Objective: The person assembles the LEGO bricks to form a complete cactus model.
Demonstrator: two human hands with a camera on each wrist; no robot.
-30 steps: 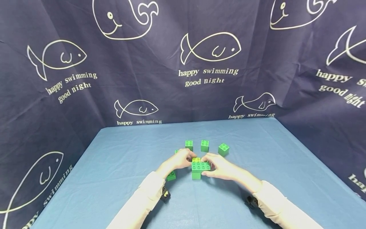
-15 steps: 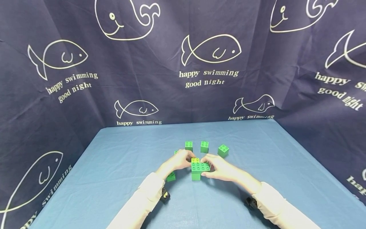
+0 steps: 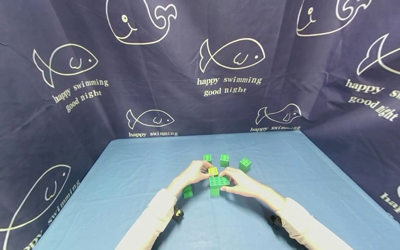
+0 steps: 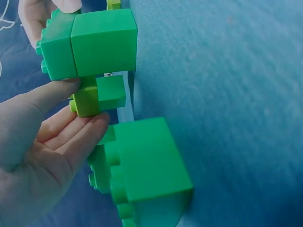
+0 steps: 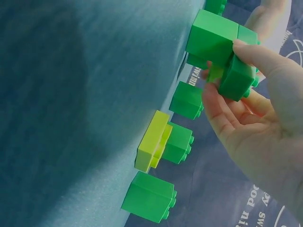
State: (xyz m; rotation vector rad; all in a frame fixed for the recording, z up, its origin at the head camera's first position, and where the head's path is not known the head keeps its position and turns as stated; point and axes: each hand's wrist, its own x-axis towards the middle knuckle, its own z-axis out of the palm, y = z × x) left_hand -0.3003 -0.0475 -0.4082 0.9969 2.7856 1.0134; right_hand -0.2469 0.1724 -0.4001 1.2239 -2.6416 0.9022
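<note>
Between its thumb and fingers, the left hand [image 3: 194, 172] pinches a small yellow-green brick [image 3: 213, 171] just behind a green stack. In the left wrist view a green block [image 4: 112, 91] shows right below that yellow-green brick. The stack is a long studded green toy brick [image 3: 219, 181] on a taller green block [image 3: 214, 191], its right end overhanging. The right hand [image 3: 240, 183] grips this overhanging end, thumb at the front and fingers behind. From the right wrist view, the taller block [image 5: 211, 35] stands on the cloth.
Green cube bricks stand behind the hands: one left [image 3: 207, 158], one middle [image 3: 224, 160], one right [image 3: 245, 164]. Another green brick [image 3: 187, 191] sits beside the left wrist. The right wrist view shows a loose yellow-green brick [image 5: 152, 142] on the blue cloth [image 3: 156, 152].
The left hand has shifted slightly back and left. The yellow-green brick has moved back with it and shows tilted, apart from the green stack. The right hand keeps its hold.
</note>
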